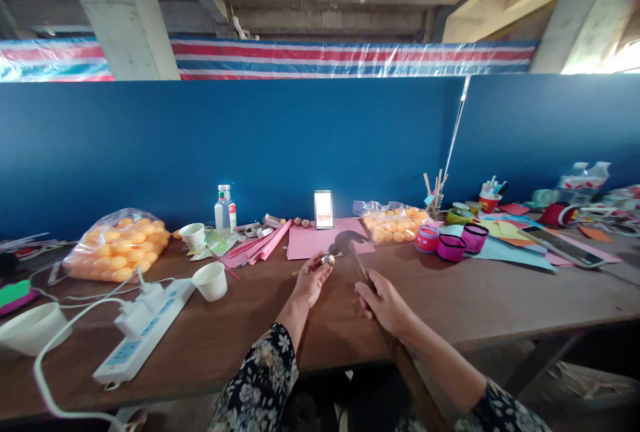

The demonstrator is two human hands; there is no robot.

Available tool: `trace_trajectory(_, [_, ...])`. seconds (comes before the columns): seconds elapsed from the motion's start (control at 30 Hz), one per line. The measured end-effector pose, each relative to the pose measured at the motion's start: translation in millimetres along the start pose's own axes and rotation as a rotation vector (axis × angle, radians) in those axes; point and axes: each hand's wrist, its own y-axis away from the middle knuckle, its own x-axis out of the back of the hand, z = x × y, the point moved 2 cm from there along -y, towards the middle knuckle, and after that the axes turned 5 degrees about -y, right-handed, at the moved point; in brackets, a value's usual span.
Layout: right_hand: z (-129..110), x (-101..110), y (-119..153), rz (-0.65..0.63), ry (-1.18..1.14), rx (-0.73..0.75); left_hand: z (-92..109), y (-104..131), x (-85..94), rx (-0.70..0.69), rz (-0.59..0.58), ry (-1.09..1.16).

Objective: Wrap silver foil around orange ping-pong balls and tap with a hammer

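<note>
In my left hand point(311, 279) is a small shiny metal ball point(327, 259), pinched at the fingertips above the table. My right hand point(383, 302) is wrapped round the wooden handle of a claw hammer point(350, 243). The hammer's dark head is raised just to the right of the ball, apart from it, and its handle runs back towards me under my forearm. Behind both hands lies a sheet of pink paper point(303, 243). A couple more metal balls point(301, 222) rest at its back edge, beside an upright lit phone point(324, 209).
A brown table point(280, 312) stands against a blue partition point(310, 139). Bags of orange balls point(120, 245) sit left and right. A power strip point(145, 332), a white cup point(210, 281) and a bottle point(225, 209) are on the left. Purple wristbands point(451, 247) and a large phone point(563, 245) lie right.
</note>
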Motion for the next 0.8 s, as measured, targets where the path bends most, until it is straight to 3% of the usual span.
trace_trajectory(0.23, [8.9,-2.1,-1.0,-0.032,0.062,-0.017,-1.3,-0.7,-0.3,-0.006,-0.022,0.007])
trace_trajectory(0.8, [1.8,-4.4,1.8,0.002,0.024,0.026,6.2,0.7,-2.2,0.011,0.057,0.078])
